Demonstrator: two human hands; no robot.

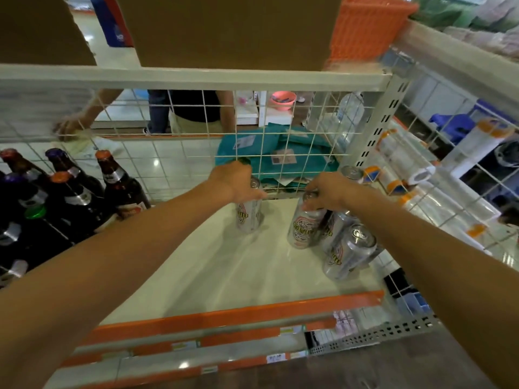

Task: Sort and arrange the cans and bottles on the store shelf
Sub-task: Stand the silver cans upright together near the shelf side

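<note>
White shelf (224, 265) with an orange strip (238, 315) along its front edge fills the middle of the view, closed at the back by a wire grid (196, 153). Near that grid the left can (250, 217) stands upright on the board, and the left hand (236, 181) covers its top, fingers curled down round the rim in a firm hold. Well apart to the right, the right hand (325, 190) grips the top of the right can (304, 228) the same way, fingers bent over the lid. That can touches a cluster of other cans (349, 251) packed at the shelf's right end (one more stands behind the hand, by the grid). Dark bottles (123, 186) with orange, purple and green caps crowd the left end. Above, a cardboard box (230, 29) and an orange basket (368, 26) sit on the upper shelf. Behind the grid lie teal packets (280, 153), and a person (193, 108) stands there. Clear rolls (401, 158) lie to the right.
</note>
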